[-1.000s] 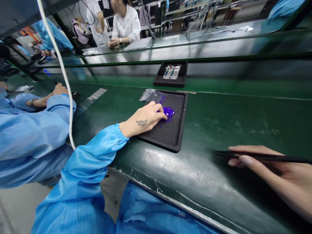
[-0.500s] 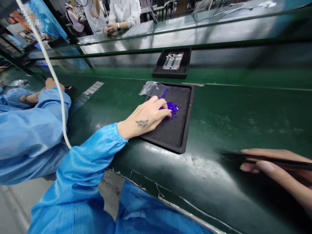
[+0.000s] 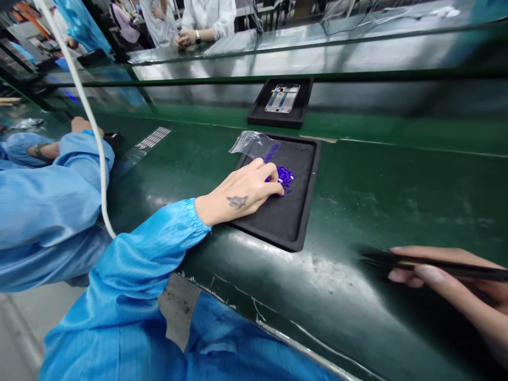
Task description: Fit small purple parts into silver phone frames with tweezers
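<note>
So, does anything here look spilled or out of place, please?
Yes: small purple pieces lie loose in a heap on the black foam tray, outside the crumpled clear plastic bag overhanging its far-left corner.

Two black foam trays are being shown: a near tray (image 3: pixel 278 217) and a far tray (image 3: pixel 257 114). One silver rectangular frame (image 3: pixel 281 99) is being counted in the far tray; one clear plastic bag (image 3: pixel 251 143) and one heap of small purple pieces (image 3: pixel 286 174), too many for counting, on the near tray. Two bare hands, the left hand (image 3: pixel 242 193) and the right hand (image 3: pixel 456 291), are being seen, with one thin black tool (image 3: pixel 381 259).
</note>
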{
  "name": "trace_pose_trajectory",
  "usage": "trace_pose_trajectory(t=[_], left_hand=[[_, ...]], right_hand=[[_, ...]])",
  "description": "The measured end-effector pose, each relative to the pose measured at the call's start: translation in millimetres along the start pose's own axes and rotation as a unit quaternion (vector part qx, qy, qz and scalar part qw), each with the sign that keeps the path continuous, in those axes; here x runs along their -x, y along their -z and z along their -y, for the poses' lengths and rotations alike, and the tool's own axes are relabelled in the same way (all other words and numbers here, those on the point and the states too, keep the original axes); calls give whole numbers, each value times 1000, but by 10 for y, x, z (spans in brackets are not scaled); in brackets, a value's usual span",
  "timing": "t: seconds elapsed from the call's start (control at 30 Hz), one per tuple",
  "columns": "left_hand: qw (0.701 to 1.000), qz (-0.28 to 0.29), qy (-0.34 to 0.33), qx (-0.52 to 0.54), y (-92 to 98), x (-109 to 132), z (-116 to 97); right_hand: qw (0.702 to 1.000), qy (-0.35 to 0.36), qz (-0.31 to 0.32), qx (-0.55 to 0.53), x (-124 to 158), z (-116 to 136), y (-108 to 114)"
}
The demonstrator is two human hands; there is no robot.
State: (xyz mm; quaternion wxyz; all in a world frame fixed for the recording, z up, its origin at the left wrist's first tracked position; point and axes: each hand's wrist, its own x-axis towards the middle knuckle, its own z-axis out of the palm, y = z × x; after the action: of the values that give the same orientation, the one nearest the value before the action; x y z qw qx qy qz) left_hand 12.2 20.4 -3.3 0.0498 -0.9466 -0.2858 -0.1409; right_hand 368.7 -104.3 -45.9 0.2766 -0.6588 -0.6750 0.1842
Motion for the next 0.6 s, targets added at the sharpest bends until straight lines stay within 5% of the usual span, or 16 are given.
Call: trace_pose_trajectory(t=[0.6], left_hand=[[999,-34,15,19,-141,-43,42]], right_hand=[[996,-8,32,-80,-117,546,106]])
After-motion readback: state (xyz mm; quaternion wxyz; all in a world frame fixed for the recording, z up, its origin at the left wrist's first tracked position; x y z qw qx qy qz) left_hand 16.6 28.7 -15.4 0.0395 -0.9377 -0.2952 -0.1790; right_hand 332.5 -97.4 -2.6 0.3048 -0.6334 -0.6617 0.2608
